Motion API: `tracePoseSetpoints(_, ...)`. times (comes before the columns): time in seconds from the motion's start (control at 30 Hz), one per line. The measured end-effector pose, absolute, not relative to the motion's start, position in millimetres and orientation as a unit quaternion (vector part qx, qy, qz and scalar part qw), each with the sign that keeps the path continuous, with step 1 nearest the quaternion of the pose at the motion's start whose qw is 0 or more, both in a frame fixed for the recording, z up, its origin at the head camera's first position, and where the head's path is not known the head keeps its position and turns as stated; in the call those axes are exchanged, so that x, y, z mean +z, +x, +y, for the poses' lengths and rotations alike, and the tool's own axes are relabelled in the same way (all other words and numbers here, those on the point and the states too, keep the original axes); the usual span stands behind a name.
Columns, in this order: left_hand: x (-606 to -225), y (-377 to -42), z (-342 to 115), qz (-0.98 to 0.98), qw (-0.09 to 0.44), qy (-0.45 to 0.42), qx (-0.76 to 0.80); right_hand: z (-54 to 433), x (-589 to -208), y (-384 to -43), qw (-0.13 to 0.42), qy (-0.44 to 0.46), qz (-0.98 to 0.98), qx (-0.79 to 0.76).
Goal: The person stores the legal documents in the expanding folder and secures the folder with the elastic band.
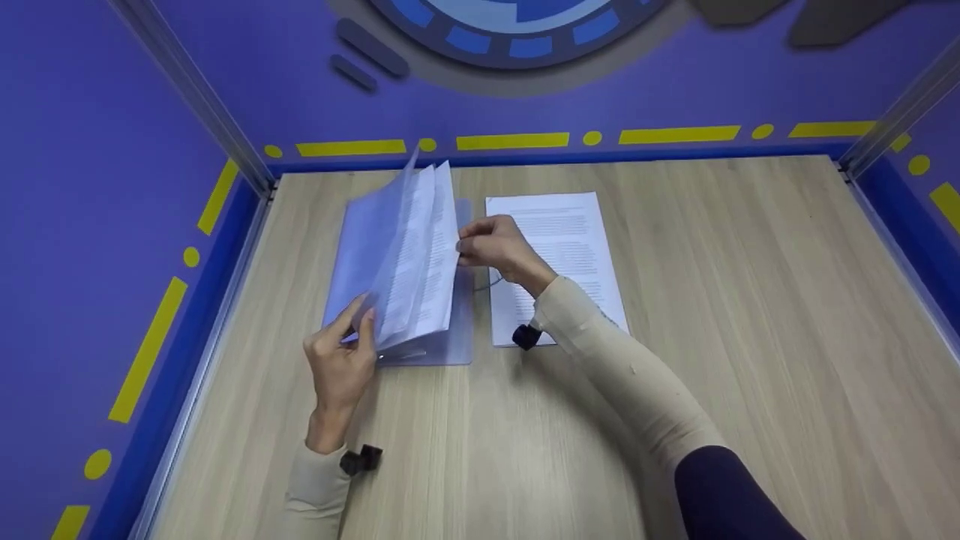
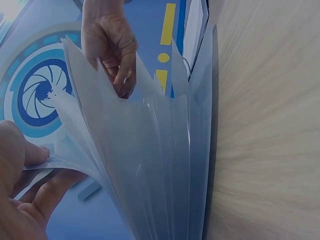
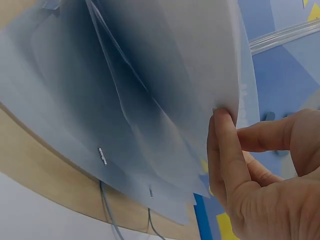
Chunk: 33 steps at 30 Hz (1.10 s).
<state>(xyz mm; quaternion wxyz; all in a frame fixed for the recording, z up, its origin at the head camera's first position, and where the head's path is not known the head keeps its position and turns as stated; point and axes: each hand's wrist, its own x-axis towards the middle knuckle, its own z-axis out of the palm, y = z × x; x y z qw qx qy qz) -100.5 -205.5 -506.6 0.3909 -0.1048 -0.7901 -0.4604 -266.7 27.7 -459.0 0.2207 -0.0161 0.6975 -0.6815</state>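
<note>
A translucent bluish plastic document folder [image 1: 364,244] lies open on the table, several clear leaves standing up. Printed sheets [image 1: 439,277] lean between them. My left hand [image 1: 341,367] pinches a plastic leaf near its lower corner, thumb on one side and fingers on the other; the left wrist view shows that leaf bending at the grip. With fingertips and thumb, my right hand [image 1: 495,246] pinches the right edge of the raised sheets, seen close in the right wrist view. An elastic cord [image 3: 107,210] hangs from the folder's edge.
Right of the folder lies a stack of printed paper [image 1: 551,225], partly under my right forearm. The wooden table [image 1: 750,300] meets blue panels [image 1: 525,112] with yellow marks at the back and sides.
</note>
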Motion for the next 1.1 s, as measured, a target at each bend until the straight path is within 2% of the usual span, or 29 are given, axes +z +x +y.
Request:
tracePoseSetpoints(0.27,-505.5,-99.8,-204.9,-0.79,0.386,-0.107,-0.464,22.2,-449.4,-266.5,0.21,-0.028,0.701,-0.681)
tracePoseSetpoints(1.1,-507.2,-99.3,-204.3,-0.792,0.381,-0.109,-0.464,-5.1,-461.4,-262.4,0.17,-0.007,0.742,-0.648)
